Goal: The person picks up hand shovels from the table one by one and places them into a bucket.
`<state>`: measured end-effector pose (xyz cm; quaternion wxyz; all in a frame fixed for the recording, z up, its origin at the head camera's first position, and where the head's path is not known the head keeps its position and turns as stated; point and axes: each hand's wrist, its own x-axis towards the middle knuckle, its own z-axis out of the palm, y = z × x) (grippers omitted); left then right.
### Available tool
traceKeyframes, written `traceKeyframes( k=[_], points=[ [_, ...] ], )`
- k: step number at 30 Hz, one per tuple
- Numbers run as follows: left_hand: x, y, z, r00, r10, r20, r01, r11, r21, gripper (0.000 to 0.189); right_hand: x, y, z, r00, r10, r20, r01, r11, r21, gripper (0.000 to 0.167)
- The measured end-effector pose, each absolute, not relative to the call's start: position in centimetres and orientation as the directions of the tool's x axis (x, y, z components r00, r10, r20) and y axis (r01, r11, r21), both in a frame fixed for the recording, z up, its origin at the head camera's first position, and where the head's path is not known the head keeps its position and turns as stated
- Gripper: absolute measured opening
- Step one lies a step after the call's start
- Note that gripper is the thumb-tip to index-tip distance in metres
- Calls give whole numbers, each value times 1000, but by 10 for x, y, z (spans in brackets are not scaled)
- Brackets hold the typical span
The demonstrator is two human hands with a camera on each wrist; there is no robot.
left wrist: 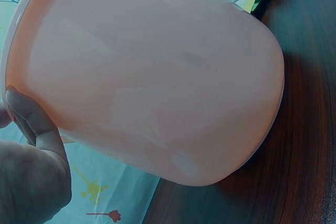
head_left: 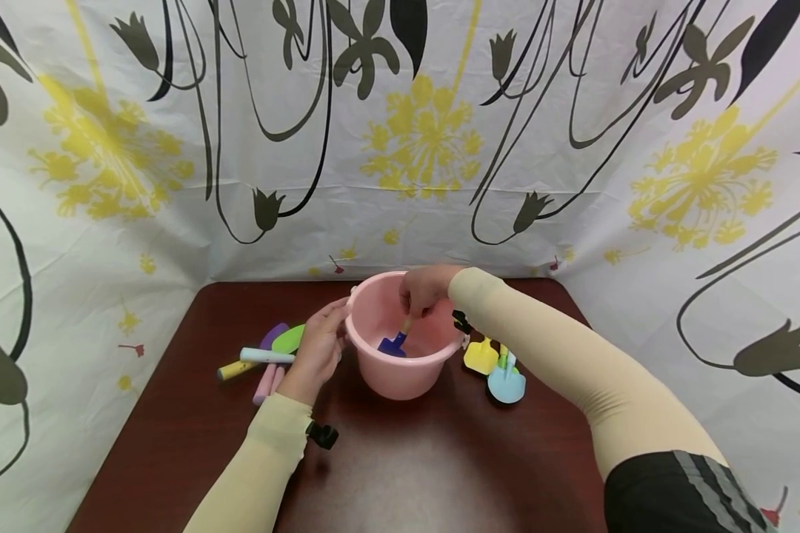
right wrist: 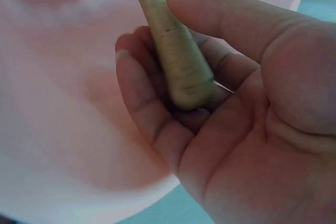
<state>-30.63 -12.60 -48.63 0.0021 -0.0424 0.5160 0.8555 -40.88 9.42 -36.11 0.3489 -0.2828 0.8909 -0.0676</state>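
Note:
A pink bucket stands on the table, its open top tipped slightly toward me. My left hand grips its left rim, fingers and thumb at the edge; in the left wrist view that hand lies against the bucket wall. Reaching over the rim, my right hand holds a small toy shovel by its wooden handle. The shovel's blue blade points down inside the bucket. Up close in the right wrist view, the fingers curl round the handle's end, with the thumb along its side.
Left of the bucket lies a pile of toy tools with a light blue handle, a green head and pink handles. To its right are a yellow shovel and a light blue shovel. A patterned curtain hangs behind the table.

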Motion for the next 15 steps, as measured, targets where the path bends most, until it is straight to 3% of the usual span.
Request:
traceKeyframes(
  k=[5,11,15],
  points=[
    [-306,-127,-487,-997,-35,-73,-48,-464,884,44,-406,87,-364,-625,-519,-583,-515,835,-192,12],
    [-307,-128,-488,-997,-29,-77,-56,-458,887,43,-399,87,-362,-654,-469,-593,-457,870,-185,28],
    [-307,-128,-488,-997,-24,-71,-52,-458,888,43,-399,90,-364,-651,-499,-571,-490,852,-186,33]
  ],
)
